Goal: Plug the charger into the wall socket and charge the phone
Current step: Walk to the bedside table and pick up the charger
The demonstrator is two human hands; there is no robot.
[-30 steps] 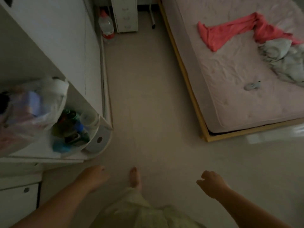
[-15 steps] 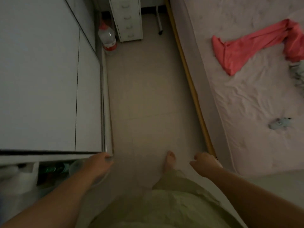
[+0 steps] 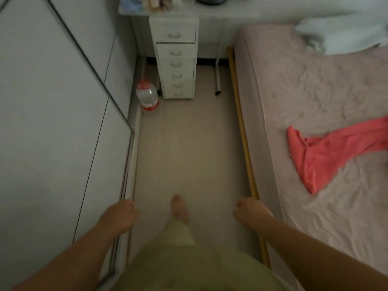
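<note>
- Left hand (image 3: 119, 215): loosely curled, holds nothing.
- Right hand (image 3: 251, 212): loosely curled, holds nothing.
- Charger, phone, socket: none in view.
- Progress: nothing plugged; all steps left.

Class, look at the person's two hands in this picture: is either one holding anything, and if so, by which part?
Nothing is held. The left hand and the right hand are both loosely curled and empty; no charger or phone is in view.

left hand (image 3: 119, 215), right hand (image 3: 251, 212) — loosely curled, empty
</note>
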